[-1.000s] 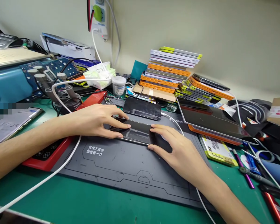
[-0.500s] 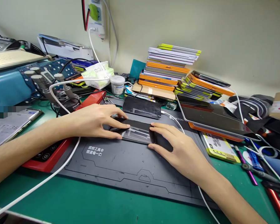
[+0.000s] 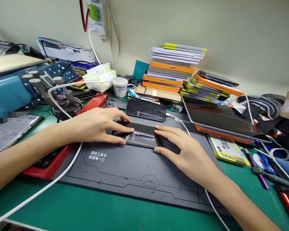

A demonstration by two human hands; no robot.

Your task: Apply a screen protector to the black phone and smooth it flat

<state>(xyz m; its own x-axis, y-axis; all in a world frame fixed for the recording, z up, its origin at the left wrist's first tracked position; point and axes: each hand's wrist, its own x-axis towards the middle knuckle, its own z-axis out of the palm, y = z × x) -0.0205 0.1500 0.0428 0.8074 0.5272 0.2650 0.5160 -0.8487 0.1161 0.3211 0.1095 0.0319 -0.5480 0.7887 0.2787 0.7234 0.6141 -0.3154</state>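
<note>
A black smartphone (image 3: 145, 129) lies face up on the dark grey work mat (image 3: 125, 166), its glossy screen reflecting light. My left hand (image 3: 103, 124) grips its left end, thumb at the near edge and a finger across the glass. At the right end, my right hand (image 3: 189, 149) holds the phone between thumb and fingers, at the near and far edges. The phone's ends are partly hidden under both hands. Just behind it rests a second dark phone (image 3: 146, 110) with a white cable (image 3: 180, 122) plugged into its right side.
A red device with buttons (image 3: 44, 166) sits under my left forearm. Stacked flat boxes (image 3: 170, 73) stand at the back. To the right are a tablet-like panel (image 3: 221, 120), a yellow-edged package (image 3: 228, 149) and tools. A lit phone (image 3: 12, 134) lies at the far left.
Both hands stay on the phone, with hardly any movement. The camera view has shifted slightly.
</note>
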